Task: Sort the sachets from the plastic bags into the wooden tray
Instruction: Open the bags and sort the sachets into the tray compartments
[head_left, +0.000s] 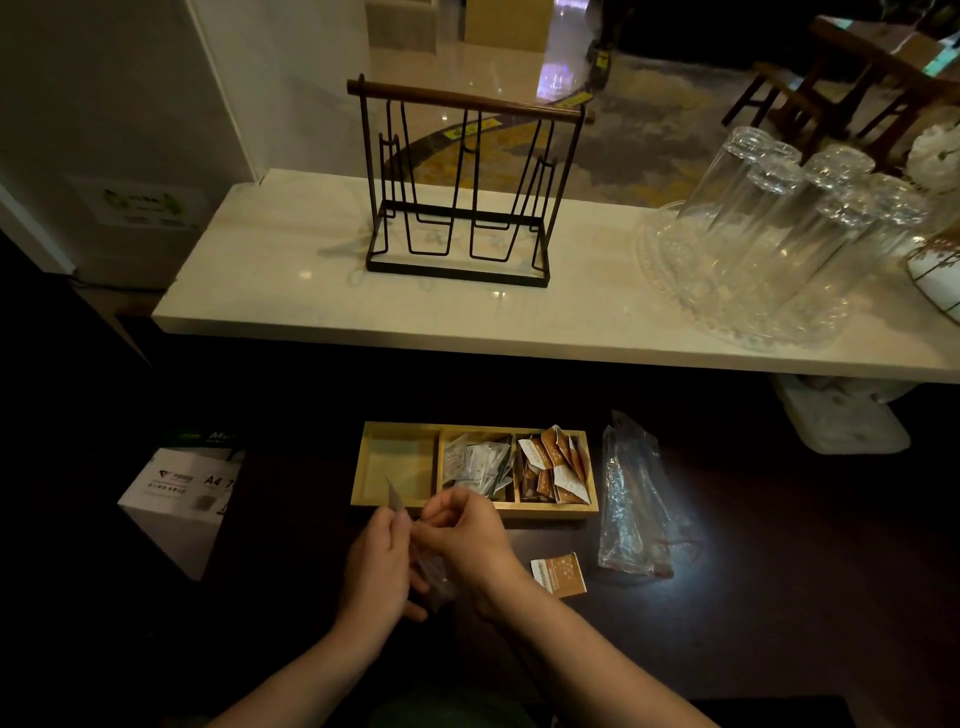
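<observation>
A wooden tray (395, 429) with three compartments lies on the dark table. Its left compartment is bare, the middle one holds white sachets (475, 462), the right one brown-and-white sachets (556, 465). Just in front of the tray, my left hand (376, 566) and my right hand (467, 535) are together, both gripping a clear plastic bag (434, 579) that hangs between them; a thin edge of it sticks up by my left fingers. One brown sachet (560, 574) lies loose on the table to the right of my hands. Crumpled clear plastic bags (631, 504) lie right of the tray.
A white A4 paper box (176, 506) stands at the left. Behind, a raised marble counter (291, 306) carries a black wire rack (460, 192) and upturned glasses (774, 218) on a glass dish. A white container (841, 421) sits under the counter, right.
</observation>
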